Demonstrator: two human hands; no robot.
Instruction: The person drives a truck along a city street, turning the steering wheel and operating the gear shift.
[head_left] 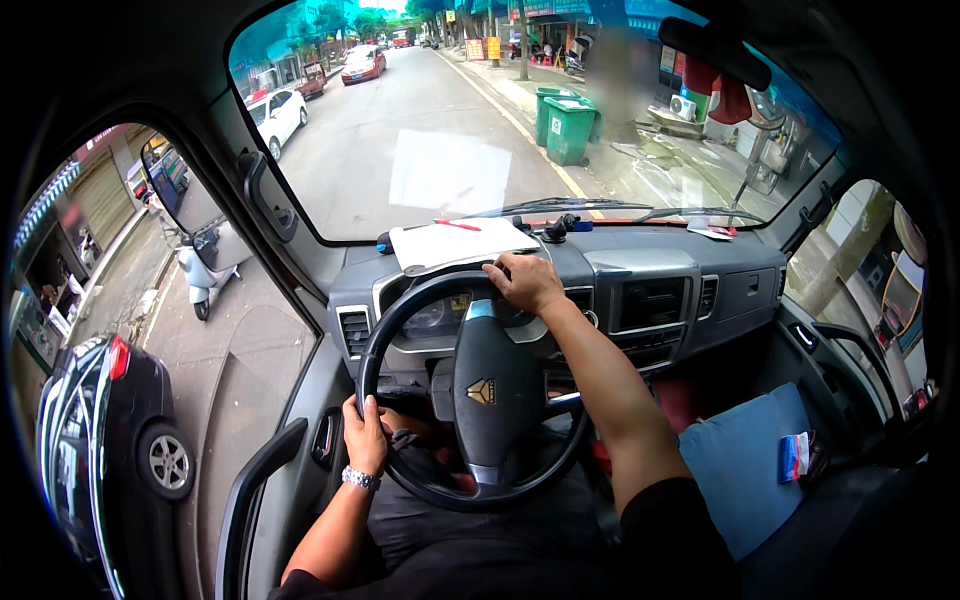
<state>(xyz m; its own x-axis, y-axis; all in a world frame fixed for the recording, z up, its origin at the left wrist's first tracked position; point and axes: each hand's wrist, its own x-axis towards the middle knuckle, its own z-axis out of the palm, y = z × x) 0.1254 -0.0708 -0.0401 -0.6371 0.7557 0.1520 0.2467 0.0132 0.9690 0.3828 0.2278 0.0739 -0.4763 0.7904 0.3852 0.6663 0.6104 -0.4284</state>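
My left hand [364, 436], with a silver watch on the wrist, grips the left side of the black steering wheel [400, 323], its fingers wrapped round the rim. At the top of the rim my right hand [525, 283] has its fingers curled over the wheel, its forearm reaching up from the lower right. Just beyond that hand, a white pad of paper [440, 246] lies on the dashboard [630, 260] with a red pen [457, 225] on it. The gauges behind the wheel are partly hidden.
Through the windshield are a road, a red car [362, 67], a white car [278, 118] and green bins [568, 135] beside the kerb. A dark car [95, 450] and a white scooter [200, 275] show at the left. A blue cushion [735, 480] lies on the right seat.
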